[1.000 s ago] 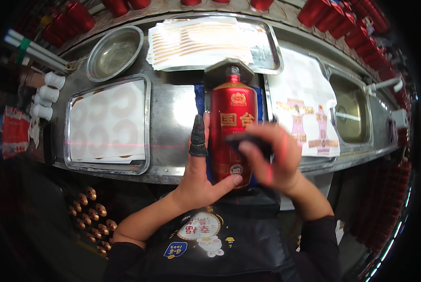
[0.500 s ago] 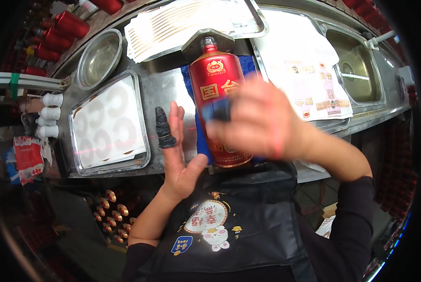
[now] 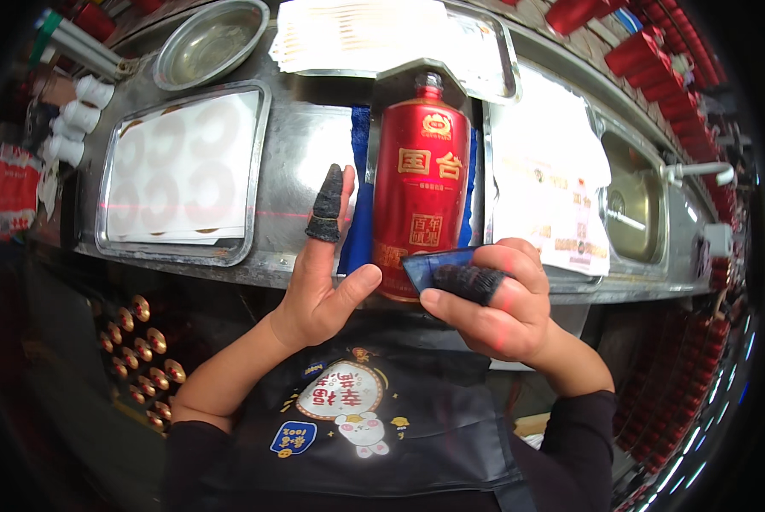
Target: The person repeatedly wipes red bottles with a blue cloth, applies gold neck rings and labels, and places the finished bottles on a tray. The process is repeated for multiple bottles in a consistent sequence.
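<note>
A large red bottle (image 3: 421,198) with gold lettering lies on its back on a dark stand (image 3: 425,70), its neck pointing away from me. A blue cloth (image 3: 362,196) shows beneath it. In my right hand (image 3: 509,303) I grip a flat, bluish scraper-like plate (image 3: 425,266), held over the bottle's lower right part; whether its edge touches is hard to tell. My left hand (image 3: 318,277) is open beside the bottle's lower left edge, fingers stretched out, thumb close to the bottle. Black wrappings cover a finger on each hand.
Left on the metal counter, a tray (image 3: 258,171) holds white sheets with ring-shaped marks; behind it stands a metal bowl (image 3: 165,68). Stacked label sheets (image 3: 357,34) lie at the back, more printed sheets (image 3: 544,171) to the right, beside a sink (image 3: 634,205). Red bottles (image 3: 638,60) stand back right.
My right hand has come down from the bottle's middle to its lower right, uncovering the front. The blue plate now shows clearly. My left hand stays open beside the bottle; the view has shifted.
</note>
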Available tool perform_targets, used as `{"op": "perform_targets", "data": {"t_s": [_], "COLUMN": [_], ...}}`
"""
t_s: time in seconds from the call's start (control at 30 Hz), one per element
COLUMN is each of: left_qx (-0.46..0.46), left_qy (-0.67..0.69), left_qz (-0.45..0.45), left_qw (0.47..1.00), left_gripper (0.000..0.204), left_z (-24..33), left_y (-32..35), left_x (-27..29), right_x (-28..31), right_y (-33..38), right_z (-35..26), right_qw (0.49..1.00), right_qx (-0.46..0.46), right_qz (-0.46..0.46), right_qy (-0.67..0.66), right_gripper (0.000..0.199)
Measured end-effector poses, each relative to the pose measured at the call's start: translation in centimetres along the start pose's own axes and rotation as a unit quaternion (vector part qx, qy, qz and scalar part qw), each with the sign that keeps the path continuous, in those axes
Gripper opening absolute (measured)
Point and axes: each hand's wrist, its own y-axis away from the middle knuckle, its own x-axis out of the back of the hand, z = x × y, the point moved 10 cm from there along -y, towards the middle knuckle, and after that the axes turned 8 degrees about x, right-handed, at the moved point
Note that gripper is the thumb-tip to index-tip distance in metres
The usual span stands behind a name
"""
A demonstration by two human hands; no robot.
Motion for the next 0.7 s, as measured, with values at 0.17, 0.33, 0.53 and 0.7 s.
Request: {"op": "perform_targets", "data": {"t_s": [0.17,0.33,0.53,0.7], "left_qx": [-0.001,-0.025,-0.022,-0.060], "left_qy": [-0.041,-0.049,-0.174,-0.308], "left_qz": [0.004,-0.026,-0.048,-0.015], "left_qw": [0.999,0.998,0.983,0.949], "left_gripper": [0.089,0.095,0.118,0.133], "left_z": [0.2,1.1,2.3,2.7], "left_y": [0.5,0.7,0.8,-1.0], "left_x": [0.8,-0.2,-1.0,-3.4], "right_x": [-1.7,0.2,-0.6,-1.1], "right_y": [-1.2,-6.1,1.3,6.2], "right_z": [1.6,11.1,-2.0,1.9], "right_qw": [0.994,0.992,0.989,0.930], "right_qx": [0.014,-0.115,0.118,-0.330], "right_qz": [-0.086,0.041,-0.033,0.117], "right_qy": [-0.072,0.023,-0.083,-0.111], "right_gripper": [0.031,0.023,0.020,0.034]}}
